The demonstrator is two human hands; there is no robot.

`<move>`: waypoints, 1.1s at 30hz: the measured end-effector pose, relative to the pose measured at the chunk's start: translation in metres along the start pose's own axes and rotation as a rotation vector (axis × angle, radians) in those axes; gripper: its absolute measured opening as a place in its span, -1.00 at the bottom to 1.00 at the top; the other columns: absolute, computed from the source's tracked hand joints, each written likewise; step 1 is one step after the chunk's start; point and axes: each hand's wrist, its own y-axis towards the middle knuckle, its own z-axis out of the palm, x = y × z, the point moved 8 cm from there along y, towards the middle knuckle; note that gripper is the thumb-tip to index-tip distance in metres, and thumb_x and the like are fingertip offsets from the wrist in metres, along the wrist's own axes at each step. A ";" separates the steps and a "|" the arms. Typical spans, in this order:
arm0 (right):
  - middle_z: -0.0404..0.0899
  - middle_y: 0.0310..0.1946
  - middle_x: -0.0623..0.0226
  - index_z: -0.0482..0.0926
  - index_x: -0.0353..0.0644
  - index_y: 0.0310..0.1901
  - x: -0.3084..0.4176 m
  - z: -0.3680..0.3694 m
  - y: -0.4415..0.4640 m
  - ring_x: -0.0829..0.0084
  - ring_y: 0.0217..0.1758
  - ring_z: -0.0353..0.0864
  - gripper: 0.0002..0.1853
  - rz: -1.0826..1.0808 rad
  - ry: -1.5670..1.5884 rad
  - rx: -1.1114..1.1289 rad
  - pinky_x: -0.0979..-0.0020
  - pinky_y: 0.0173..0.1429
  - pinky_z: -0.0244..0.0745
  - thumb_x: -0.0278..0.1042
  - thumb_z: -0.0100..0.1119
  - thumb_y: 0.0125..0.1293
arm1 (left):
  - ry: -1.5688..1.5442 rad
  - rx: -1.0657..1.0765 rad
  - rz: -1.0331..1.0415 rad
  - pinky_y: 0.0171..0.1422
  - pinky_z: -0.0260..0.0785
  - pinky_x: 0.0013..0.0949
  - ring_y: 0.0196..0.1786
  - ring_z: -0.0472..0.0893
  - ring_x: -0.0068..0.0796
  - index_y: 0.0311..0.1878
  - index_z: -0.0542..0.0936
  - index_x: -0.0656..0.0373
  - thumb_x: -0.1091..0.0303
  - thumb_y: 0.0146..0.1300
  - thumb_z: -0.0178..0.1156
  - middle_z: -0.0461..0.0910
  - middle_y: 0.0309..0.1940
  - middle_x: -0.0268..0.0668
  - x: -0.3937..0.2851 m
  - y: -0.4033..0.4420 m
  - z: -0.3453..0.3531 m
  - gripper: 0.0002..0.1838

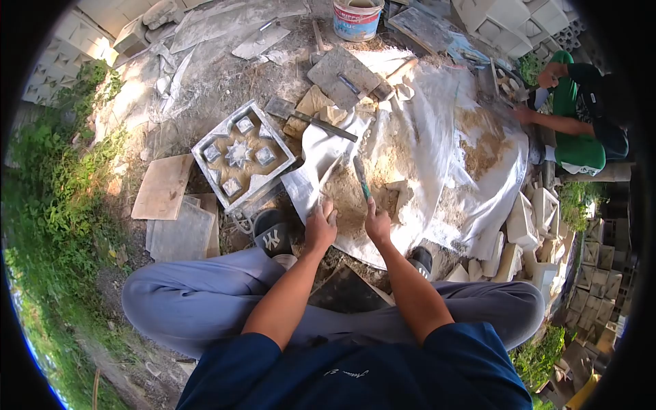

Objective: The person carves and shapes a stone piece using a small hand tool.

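My right hand (377, 222) is closed round the green handle of a trowel (362, 179), whose narrow blade points away from me over the sandy mix (348, 195). To its left, my left hand (320, 225) is closed on the near edge of the white sheet (298, 188) under the mix. A square metal mould (205, 171) with a star and several small blocks inside lies left of my hands. Beyond them, a long flat bar (326, 126) rests across the sheet, close to a float board with a handle (339, 76).
A bucket (357, 22) stands at the top. At the right, another person (581, 113) crouches with hands near a mould. Stacked pale blocks (523, 222) line the right side. Flat boards (164, 188) lie at the left beside green plants (55, 178).
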 end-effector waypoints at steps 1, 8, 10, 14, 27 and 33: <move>0.58 -0.50 -0.29 0.59 -0.48 -0.52 -0.006 0.002 0.003 -0.18 -0.28 0.65 -0.10 -0.003 0.004 -0.003 -0.04 -0.08 0.45 0.47 -0.10 0.34 | 0.023 -0.039 0.035 0.08 0.39 0.08 0.00 0.54 0.30 -0.06 0.52 0.35 0.23 0.29 0.24 0.59 -0.13 0.23 0.001 0.000 0.001 -0.66; 0.54 -0.58 -0.24 0.56 -0.49 -0.55 0.013 0.009 -0.001 -0.14 -0.41 0.61 -0.11 -0.010 0.042 0.154 -0.05 -0.20 0.41 0.45 -0.06 0.34 | -0.006 -0.032 0.064 0.06 0.39 0.09 -0.03 0.55 0.30 -0.09 0.54 0.37 0.21 0.29 0.25 0.60 -0.16 0.20 -0.003 0.001 -0.002 -0.65; 0.55 -0.58 -0.25 0.57 -0.50 -0.55 0.024 0.007 -0.007 -0.15 -0.40 0.62 -0.10 -0.047 0.094 0.172 -0.05 -0.19 0.42 0.46 -0.06 0.34 | -0.020 -0.032 0.045 0.10 0.38 0.08 -0.01 0.54 0.29 -0.10 0.54 0.38 0.24 0.29 0.25 0.59 -0.13 0.22 -0.006 0.000 -0.007 -0.66; 0.33 -0.77 0.12 0.44 -0.43 -0.67 -0.028 0.049 0.022 0.31 -0.61 0.34 -0.12 -0.052 -0.012 0.091 0.07 -0.40 0.30 0.44 -0.04 0.36 | -0.039 -0.012 0.014 0.12 0.38 0.07 -0.01 0.54 0.30 -0.12 0.55 0.40 0.27 0.28 0.25 0.59 -0.12 0.24 -0.009 0.002 -0.007 -0.67; 0.58 -0.50 -0.34 0.64 -0.53 -0.43 -0.025 0.044 0.019 -0.21 -0.25 0.68 -0.06 0.039 -0.091 0.142 -0.01 -0.10 0.50 0.50 -0.10 0.32 | 0.022 -0.066 0.042 0.03 0.42 0.09 -0.07 0.58 0.29 -0.09 0.59 0.38 0.21 0.27 0.26 0.63 -0.23 0.21 -0.010 0.004 -0.008 -0.64; 0.57 -0.61 -0.06 0.53 -0.53 -0.56 0.004 0.036 -0.001 0.09 -0.49 0.58 -0.10 -0.052 0.158 0.230 0.06 -0.29 0.41 0.42 -0.09 0.39 | -0.061 -0.022 -0.006 0.10 0.37 0.11 -0.04 0.54 0.30 -0.14 0.55 0.42 0.18 0.30 0.23 0.59 -0.15 0.24 -0.003 0.006 -0.005 -0.62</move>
